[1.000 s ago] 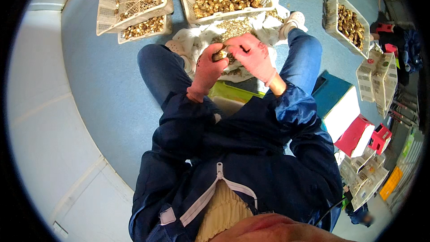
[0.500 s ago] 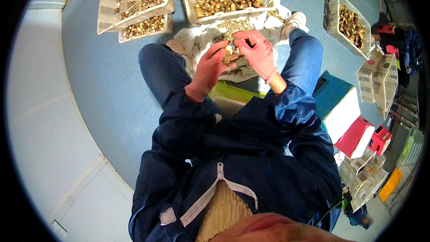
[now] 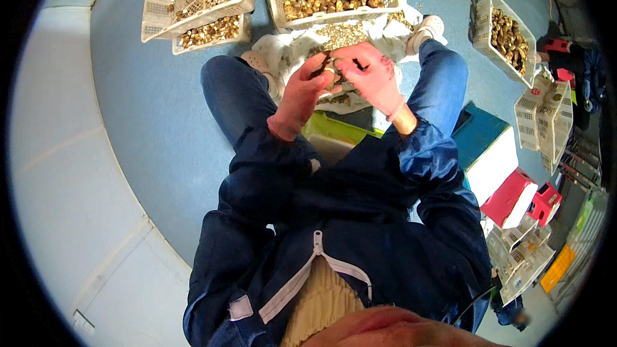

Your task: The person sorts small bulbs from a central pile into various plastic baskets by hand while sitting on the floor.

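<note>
My left hand [image 3: 301, 93], in a pink glove, is closed around a small brown-and-cream lumpy piece [image 3: 330, 77], which looks like a mushroom or bulb. Close against it, my right hand [image 3: 374, 83] wears a matching glove and has its fingertips pinched together at the piece. What lies in that pinch is too small to make out. Both hands are between my knees, over a white cloth [image 3: 275, 45] strewn with pale and dark scraps [image 3: 340, 33]. Just beyond the cloth stands a white crate [image 3: 334, 21] full of similar pieces.
Two stacked white crates [image 3: 193, 27] with a few pieces stand far left. Another filled crate [image 3: 531, 58] sits at the right. A yellow-green container [image 3: 337, 130] is below my hands. A blue box [image 3: 475, 132] and red stools [image 3: 502, 196] stand by my right leg.
The piece in my left hand has turned, and a dark part now shows above my left fingers. My hands are still together in nearly the same place; the view has shifted slightly.
</note>
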{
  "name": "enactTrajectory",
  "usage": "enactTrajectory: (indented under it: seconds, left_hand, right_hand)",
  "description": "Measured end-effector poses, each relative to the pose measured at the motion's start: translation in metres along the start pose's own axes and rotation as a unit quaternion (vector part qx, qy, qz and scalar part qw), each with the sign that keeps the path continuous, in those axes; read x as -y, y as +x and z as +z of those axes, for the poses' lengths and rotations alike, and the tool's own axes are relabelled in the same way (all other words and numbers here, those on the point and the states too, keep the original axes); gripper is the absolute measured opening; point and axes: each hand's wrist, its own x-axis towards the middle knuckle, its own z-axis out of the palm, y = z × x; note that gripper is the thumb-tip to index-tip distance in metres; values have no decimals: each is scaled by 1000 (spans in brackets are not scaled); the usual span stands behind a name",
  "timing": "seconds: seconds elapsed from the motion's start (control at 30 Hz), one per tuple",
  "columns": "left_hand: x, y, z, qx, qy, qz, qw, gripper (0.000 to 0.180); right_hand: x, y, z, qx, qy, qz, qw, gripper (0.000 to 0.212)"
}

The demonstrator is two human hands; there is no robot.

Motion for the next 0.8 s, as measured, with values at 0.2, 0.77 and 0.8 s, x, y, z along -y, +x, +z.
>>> enactTrajectory:
  seconds: [0.2,0.77,0.8]
  left_hand:
    - [0,4,-3,-7,111,23,993,53]
    - [10,11,-10,-42,286,161,944,55]
    - [6,9,-6,-39,291,146,945,56]
  right_hand:
    - [1,3,-4,-26,-13,-8,1000,19]
    - [0,1,1,3,-22,-33,999,17]
    - [-3,3,3,-25,-42,-26,998,17]
